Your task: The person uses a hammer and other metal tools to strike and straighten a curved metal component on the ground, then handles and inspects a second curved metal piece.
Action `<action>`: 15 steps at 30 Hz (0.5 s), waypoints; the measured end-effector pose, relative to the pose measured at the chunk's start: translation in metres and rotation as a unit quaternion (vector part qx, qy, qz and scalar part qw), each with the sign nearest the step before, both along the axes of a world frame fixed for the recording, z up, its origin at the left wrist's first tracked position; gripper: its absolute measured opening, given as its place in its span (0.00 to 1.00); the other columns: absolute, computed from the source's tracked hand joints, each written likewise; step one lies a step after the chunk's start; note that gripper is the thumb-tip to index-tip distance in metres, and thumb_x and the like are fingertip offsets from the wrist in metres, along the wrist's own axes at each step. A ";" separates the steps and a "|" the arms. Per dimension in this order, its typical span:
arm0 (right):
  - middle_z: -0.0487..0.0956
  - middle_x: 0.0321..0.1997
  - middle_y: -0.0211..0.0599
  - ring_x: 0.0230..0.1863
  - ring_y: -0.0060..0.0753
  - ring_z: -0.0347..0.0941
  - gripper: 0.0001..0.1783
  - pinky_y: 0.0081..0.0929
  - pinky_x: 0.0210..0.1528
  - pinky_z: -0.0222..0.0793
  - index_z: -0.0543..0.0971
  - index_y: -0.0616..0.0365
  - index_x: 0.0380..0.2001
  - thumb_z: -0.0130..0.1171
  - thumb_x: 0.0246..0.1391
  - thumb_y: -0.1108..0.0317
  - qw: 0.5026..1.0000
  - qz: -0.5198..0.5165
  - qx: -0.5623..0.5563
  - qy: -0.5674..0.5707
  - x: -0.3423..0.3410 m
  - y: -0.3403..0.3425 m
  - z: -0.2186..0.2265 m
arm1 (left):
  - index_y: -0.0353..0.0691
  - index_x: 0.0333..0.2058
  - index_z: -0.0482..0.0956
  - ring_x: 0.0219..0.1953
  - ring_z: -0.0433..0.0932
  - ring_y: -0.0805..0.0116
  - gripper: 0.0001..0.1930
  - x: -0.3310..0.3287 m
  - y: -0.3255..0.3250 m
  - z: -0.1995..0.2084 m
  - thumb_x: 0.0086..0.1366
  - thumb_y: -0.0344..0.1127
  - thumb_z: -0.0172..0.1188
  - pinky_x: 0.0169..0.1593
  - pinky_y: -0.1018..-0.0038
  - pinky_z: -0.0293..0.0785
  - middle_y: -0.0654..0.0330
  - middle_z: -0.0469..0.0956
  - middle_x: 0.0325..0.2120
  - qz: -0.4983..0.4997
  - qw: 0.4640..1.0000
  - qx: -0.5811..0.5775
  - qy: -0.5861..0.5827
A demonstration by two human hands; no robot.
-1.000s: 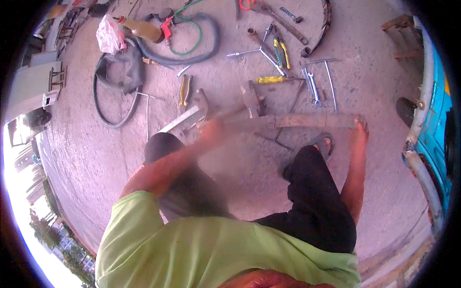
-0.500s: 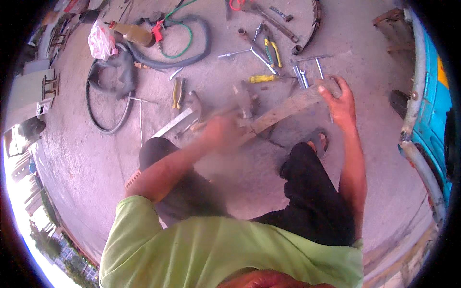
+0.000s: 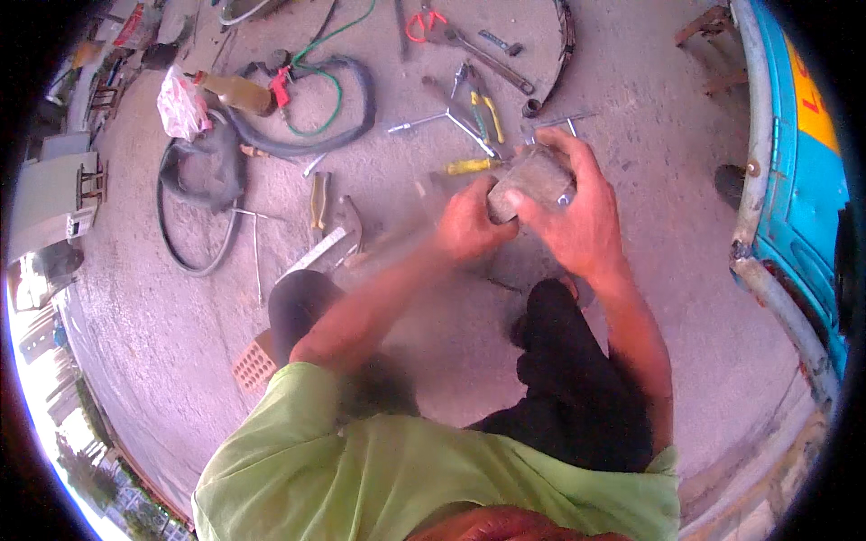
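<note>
Between my hands is a brown wooden plank (image 3: 534, 180), seen foreshortened, almost end-on, so that it looks like a short block. My left hand (image 3: 471, 221) is closed on its left side, with the thumb toward me. The fingers of my right hand (image 3: 585, 216) curl over its far right corner, and the thumb presses on the near face. Just beyond them on the floor lies a yellow-handled screwdriver (image 3: 471, 167), its shaft partly hidden. A metal strip (image 3: 313, 252) rests by my left knee, next to yellow-handled pliers (image 3: 319, 200).
Farther out lie a three-armed wrench (image 3: 446, 113), yellow-green pliers (image 3: 487, 113) and red-handled scissors (image 3: 426, 25). At left are a black inner tube (image 3: 239, 189), a bottle (image 3: 236, 93) and a white plastic bag (image 3: 180, 106). A blue vehicle (image 3: 807, 171) stands at right; a perforated brick (image 3: 254, 362) sits behind my left leg.
The plank has swung from lying slantwise near the floor to being raised, its end toward me. My left hand has moved right and up onto it; my right hand has shifted left.
</note>
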State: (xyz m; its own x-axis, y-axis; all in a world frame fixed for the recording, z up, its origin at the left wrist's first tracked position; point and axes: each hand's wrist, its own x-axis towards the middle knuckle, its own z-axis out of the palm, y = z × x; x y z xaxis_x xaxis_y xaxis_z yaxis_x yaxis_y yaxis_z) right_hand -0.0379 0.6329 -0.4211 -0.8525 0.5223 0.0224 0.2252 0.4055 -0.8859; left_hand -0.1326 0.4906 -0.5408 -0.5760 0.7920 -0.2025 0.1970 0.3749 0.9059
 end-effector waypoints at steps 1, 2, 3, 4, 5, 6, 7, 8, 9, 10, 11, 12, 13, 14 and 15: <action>0.77 0.57 0.49 0.60 0.46 0.74 0.42 0.39 0.61 0.68 0.67 0.60 0.61 0.73 0.45 0.57 0.998 -0.001 -0.023 0.051 0.003 -0.001 -0.007 | 0.35 0.54 0.73 0.40 0.82 0.54 0.33 0.002 -0.003 0.010 0.49 0.41 0.72 0.47 0.63 0.78 0.50 0.82 0.39 0.026 1.000 0.008 -0.007; 0.76 0.59 0.48 0.61 0.44 0.73 0.45 0.38 0.63 0.67 0.66 0.60 0.63 0.74 0.44 0.57 0.993 -0.002 -0.050 0.105 0.005 -0.004 -0.017 | 0.35 0.53 0.73 0.41 0.82 0.56 0.32 -0.001 -0.006 0.020 0.49 0.40 0.71 0.47 0.64 0.78 0.50 0.82 0.40 0.053 0.998 0.014 -0.011; 0.75 0.60 0.48 0.62 0.43 0.72 0.47 0.38 0.64 0.66 0.64 0.61 0.64 0.75 0.44 0.57 0.993 0.004 -0.088 0.073 0.010 -0.005 -0.026 | 0.34 0.52 0.73 0.41 0.82 0.58 0.32 -0.006 -0.007 0.022 0.49 0.39 0.71 0.47 0.64 0.78 0.51 0.82 0.40 0.066 0.997 0.033 -0.001; 0.74 0.62 0.48 0.64 0.42 0.71 0.49 0.38 0.65 0.65 0.62 0.62 0.65 0.75 0.43 0.57 0.991 0.012 -0.125 0.041 0.018 -0.005 -0.037 | 0.34 0.52 0.73 0.41 0.82 0.61 0.31 -0.011 -0.008 0.024 0.50 0.39 0.72 0.47 0.65 0.77 0.52 0.82 0.40 0.081 0.995 0.052 0.009; 0.73 0.63 0.48 0.65 0.41 0.70 0.52 0.38 0.66 0.63 0.61 0.63 0.66 0.76 0.43 0.56 0.987 0.022 -0.161 0.009 0.024 -0.007 -0.049 | 0.33 0.51 0.73 0.41 0.82 0.63 0.31 -0.017 -0.010 0.026 0.50 0.39 0.72 0.46 0.66 0.77 0.53 0.83 0.40 0.097 0.993 0.071 0.022; 0.73 0.63 0.49 0.65 0.42 0.69 0.52 0.38 0.67 0.63 0.61 0.63 0.66 0.76 0.43 0.56 0.983 0.051 -0.172 -0.039 0.028 -0.012 -0.062 | 0.33 0.51 0.73 0.41 0.81 0.64 0.30 -0.024 -0.011 0.034 0.50 0.38 0.72 0.46 0.66 0.77 0.54 0.82 0.39 0.109 0.992 0.064 -0.026; 0.73 0.63 0.50 0.65 0.43 0.69 0.52 0.38 0.67 0.63 0.61 0.63 0.66 0.76 0.43 0.55 0.977 0.077 -0.179 -0.089 0.033 -0.017 -0.077 | 0.32 0.50 0.73 0.40 0.81 0.66 0.30 -0.031 -0.009 0.048 0.50 0.38 0.72 0.46 0.67 0.77 0.55 0.82 0.39 0.119 0.988 0.059 -0.076; 0.73 0.63 0.50 0.65 0.44 0.69 0.52 0.38 0.67 0.63 0.61 0.63 0.67 0.76 0.43 0.55 0.968 0.104 -0.183 -0.139 0.036 -0.024 -0.085 | 0.32 0.49 0.73 0.40 0.80 0.67 0.29 -0.037 -0.009 0.062 0.49 0.37 0.72 0.46 0.68 0.77 0.56 0.82 0.38 0.131 0.982 0.056 -0.127; 0.72 0.63 0.51 0.65 0.45 0.69 0.52 0.38 0.67 0.63 0.61 0.63 0.67 0.76 0.43 0.55 0.965 0.125 -0.166 -0.159 0.036 -0.030 -0.091 | 0.32 0.48 0.73 0.39 0.80 0.68 0.28 -0.043 -0.007 0.070 0.49 0.37 0.72 0.45 0.68 0.77 0.57 0.81 0.36 0.133 0.982 0.045 -0.130; 0.72 0.63 0.51 0.65 0.46 0.69 0.51 0.38 0.67 0.63 0.61 0.63 0.67 0.75 0.44 0.55 0.962 0.145 -0.147 -0.177 0.035 -0.036 -0.095 | 0.32 0.47 0.73 0.38 0.80 0.68 0.27 -0.046 -0.007 0.070 0.50 0.38 0.71 0.43 0.68 0.77 0.57 0.80 0.36 0.147 0.978 0.057 -0.139; 0.72 0.63 0.52 0.66 0.47 0.68 0.51 0.39 0.67 0.63 0.61 0.63 0.67 0.75 0.44 0.55 0.957 0.171 -0.130 -0.193 0.031 -0.042 -0.099 | 0.32 0.45 0.73 0.38 0.80 0.68 0.26 -0.051 -0.011 0.070 0.51 0.39 0.71 0.41 0.68 0.77 0.57 0.80 0.35 0.166 0.973 0.067 -0.143; 0.72 0.63 0.52 0.65 0.47 0.68 0.50 0.39 0.67 0.63 0.61 0.62 0.67 0.75 0.44 0.55 0.959 0.175 -0.111 -0.194 0.029 -0.045 -0.104 | 0.33 0.44 0.73 0.37 0.80 0.68 0.24 -0.054 -0.011 0.072 0.52 0.39 0.70 0.39 0.68 0.77 0.57 0.79 0.34 0.181 0.969 0.080 -0.150; 0.72 0.63 0.52 0.65 0.47 0.68 0.50 0.38 0.67 0.63 0.61 0.62 0.67 0.74 0.45 0.56 0.960 0.179 -0.093 -0.194 0.027 -0.048 -0.110 | 0.32 0.44 0.73 0.36 0.79 0.67 0.23 -0.055 -0.011 0.078 0.53 0.38 0.69 0.39 0.67 0.77 0.57 0.78 0.33 0.192 0.958 0.111 -0.183; 0.72 0.63 0.52 0.65 0.47 0.68 0.49 0.38 0.67 0.63 0.62 0.61 0.67 0.74 0.45 0.56 0.961 0.178 -0.077 -0.197 0.027 -0.051 -0.112 | 0.32 0.44 0.73 0.36 0.79 0.67 0.23 -0.055 -0.011 0.080 0.53 0.38 0.69 0.40 0.67 0.76 0.56 0.78 0.33 0.207 0.948 0.134 -0.200; 0.74 0.60 0.56 0.63 0.53 0.71 0.45 0.40 0.64 0.65 0.65 0.64 0.64 0.72 0.46 0.58 0.966 0.181 -0.050 -0.178 0.024 -0.054 -0.109 | 0.32 0.44 0.73 0.36 0.79 0.66 0.23 -0.056 -0.012 0.082 0.54 0.38 0.68 0.40 0.66 0.76 0.56 0.78 0.33 0.220 0.938 0.156 -0.216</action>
State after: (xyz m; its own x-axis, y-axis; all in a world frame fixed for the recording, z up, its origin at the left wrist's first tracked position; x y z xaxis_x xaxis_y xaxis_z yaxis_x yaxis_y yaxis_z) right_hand -0.0138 0.5789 -0.5305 -0.9237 0.1730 -0.3418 0.3830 0.4305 -0.8173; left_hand -0.1886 0.4786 -0.4586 -0.7788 0.5559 -0.2907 -0.3264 0.0366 0.9445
